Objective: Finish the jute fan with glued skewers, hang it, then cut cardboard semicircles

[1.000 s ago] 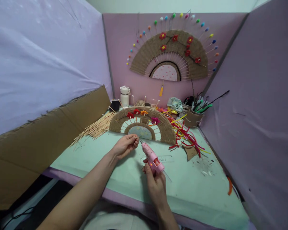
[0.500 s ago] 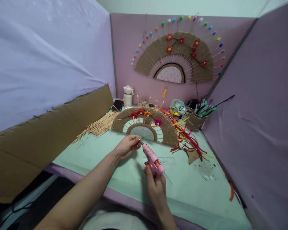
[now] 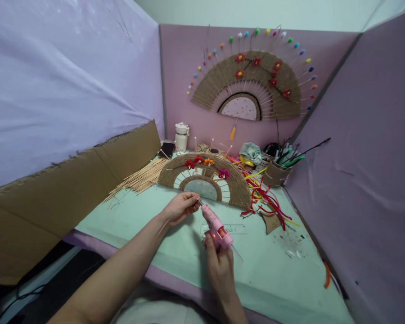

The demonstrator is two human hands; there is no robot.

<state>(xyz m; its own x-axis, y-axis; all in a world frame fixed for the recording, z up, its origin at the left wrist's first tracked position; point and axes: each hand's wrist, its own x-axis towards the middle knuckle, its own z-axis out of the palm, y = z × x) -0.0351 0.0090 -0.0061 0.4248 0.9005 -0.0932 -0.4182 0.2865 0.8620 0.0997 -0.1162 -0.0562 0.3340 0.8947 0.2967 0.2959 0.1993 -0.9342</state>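
In my right hand is a pink hot glue gun, its small light glowing orange and a clear glue stick poking out of the back. Its nozzle points up and left, right at the fingertips of my left hand. Those fingers are pinched together on something too small to make out. Just beyond both hands, a half-round twine-covered fan rests on the table, with red, orange and magenta flowers on its band and a pale patterned half-circle at its centre.
Thin wooden sticks lie left of the fan, beside a cardboard strip. Coloured pipe cleaners and a cardboard scrap are on the right. Behind stand a white bottle and a holder. A larger fan hangs on the back wall.
The view has shifted very slightly, so the background sits a little lower. Both hands and the glue gun keep the same pose, nozzle still at the left fingertips.
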